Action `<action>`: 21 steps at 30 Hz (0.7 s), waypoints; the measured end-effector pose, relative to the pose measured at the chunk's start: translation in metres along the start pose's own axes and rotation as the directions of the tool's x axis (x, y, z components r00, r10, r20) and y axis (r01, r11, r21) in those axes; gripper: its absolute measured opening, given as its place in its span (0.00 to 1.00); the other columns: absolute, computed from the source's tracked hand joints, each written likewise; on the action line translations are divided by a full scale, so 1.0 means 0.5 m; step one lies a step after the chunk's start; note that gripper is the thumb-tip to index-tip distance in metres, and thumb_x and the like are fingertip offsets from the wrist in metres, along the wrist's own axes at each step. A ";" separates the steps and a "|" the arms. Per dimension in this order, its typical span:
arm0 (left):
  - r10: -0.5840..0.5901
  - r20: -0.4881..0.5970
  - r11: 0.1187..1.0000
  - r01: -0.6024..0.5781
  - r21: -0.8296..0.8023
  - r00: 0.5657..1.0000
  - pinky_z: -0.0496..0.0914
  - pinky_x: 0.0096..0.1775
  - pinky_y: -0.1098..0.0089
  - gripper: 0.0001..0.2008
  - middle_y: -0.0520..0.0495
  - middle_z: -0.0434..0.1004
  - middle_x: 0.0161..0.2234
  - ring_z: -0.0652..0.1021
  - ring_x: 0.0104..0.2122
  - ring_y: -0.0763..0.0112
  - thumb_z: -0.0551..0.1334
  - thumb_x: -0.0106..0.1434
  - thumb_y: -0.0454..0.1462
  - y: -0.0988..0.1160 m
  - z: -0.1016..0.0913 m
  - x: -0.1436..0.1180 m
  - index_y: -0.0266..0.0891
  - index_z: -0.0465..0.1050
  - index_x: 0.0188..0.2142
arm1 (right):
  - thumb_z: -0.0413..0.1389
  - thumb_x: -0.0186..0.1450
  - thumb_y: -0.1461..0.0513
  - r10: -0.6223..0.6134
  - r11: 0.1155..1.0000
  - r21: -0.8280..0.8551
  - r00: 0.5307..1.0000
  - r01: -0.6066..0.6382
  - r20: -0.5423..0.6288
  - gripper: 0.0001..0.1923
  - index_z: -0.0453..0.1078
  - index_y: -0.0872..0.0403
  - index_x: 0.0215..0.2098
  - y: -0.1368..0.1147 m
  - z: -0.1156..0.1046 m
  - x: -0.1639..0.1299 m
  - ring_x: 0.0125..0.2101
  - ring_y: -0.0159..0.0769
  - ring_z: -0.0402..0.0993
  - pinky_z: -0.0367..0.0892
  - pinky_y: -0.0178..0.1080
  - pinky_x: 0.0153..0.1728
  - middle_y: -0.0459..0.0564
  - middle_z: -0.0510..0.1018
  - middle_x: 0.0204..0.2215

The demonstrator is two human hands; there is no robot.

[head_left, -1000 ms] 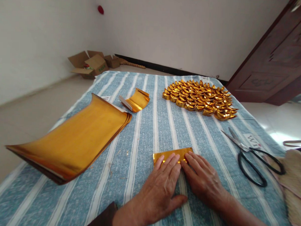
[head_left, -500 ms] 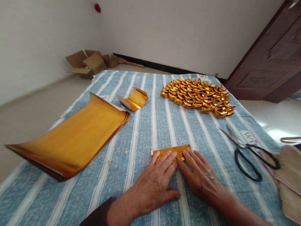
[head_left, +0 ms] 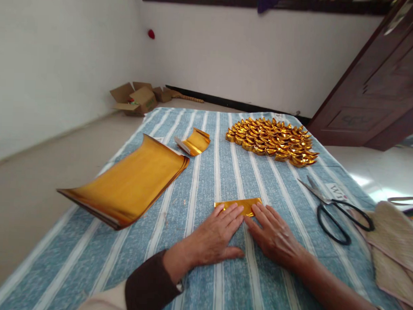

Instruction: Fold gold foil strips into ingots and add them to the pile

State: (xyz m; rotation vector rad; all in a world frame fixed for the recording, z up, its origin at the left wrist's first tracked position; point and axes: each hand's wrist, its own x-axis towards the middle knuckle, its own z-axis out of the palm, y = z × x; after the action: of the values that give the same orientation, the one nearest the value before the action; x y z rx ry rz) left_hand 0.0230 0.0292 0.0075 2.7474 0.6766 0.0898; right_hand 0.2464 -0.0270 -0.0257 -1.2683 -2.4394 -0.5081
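1. Gold foil strip (head_left: 239, 205), folded flat, lies on the blue striped cloth (head_left: 206, 173) that covers the table, near the person and well short of the ingot pile (head_left: 273, 140).
2. Left hand (head_left: 213, 236) lies palm down on the cloth, its fingers (head_left: 228, 215) stretched out and close together, the tips pressing the near edge of the strip; nothing is gripped.
3. Right hand (head_left: 274, 234) lies flat just beside the left one, fingers likewise extended, the tips touching the strip's right end.
4. The ingot pile, many small folded gold shapes packed together, sits beyond the strip toward the far edge of the cloth.
5. A stack of large gold sheets (head_left: 131, 184), curling up at its ends, rests left of the strip.
6. A small curled gold sheet (head_left: 195, 142) lies beyond the strip, between the stack and the ingot pile.
7. Black-handled scissors (head_left: 330, 204) lie closed on the cloth, right of the strip.
8. A woven mat (head_left: 393, 243) overlaps the cloth's right edge, just past the scissors.
9. Open cardboard boxes (head_left: 137, 98) stand on the floor by the far wall, well beyond the strip.
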 end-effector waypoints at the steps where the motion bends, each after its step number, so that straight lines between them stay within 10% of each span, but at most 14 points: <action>1: 0.008 0.000 1.000 -0.008 0.011 1.000 0.52 0.64 0.49 0.37 0.32 0.56 0.66 0.55 0.67 0.51 0.60 0.65 0.54 -0.002 -0.002 0.000 0.33 0.56 0.64 | 0.43 0.70 0.67 -0.004 1.000 -0.003 1.000 0.004 0.000 0.19 0.68 0.58 0.54 0.000 0.001 0.000 0.55 0.53 0.68 0.68 0.56 0.50 0.67 0.73 0.51; 21: -0.037 -0.031 0.954 0.045 0.297 0.999 0.54 0.61 0.43 0.24 0.35 0.66 0.62 0.63 0.64 0.51 0.60 0.67 0.50 -0.025 -0.040 -0.065 0.40 0.68 0.57 | 0.48 0.70 0.65 0.050 0.999 0.026 0.995 -0.048 -0.087 0.11 0.73 0.57 0.40 0.008 0.011 0.003 0.47 0.47 0.73 0.65 0.47 0.48 0.59 0.77 0.43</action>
State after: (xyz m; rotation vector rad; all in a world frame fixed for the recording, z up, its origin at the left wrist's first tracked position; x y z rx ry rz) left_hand -0.0140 0.0301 0.0232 3.0216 0.8135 0.0138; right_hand 0.2483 -0.0214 -0.0293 -1.2661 -2.3294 -0.5093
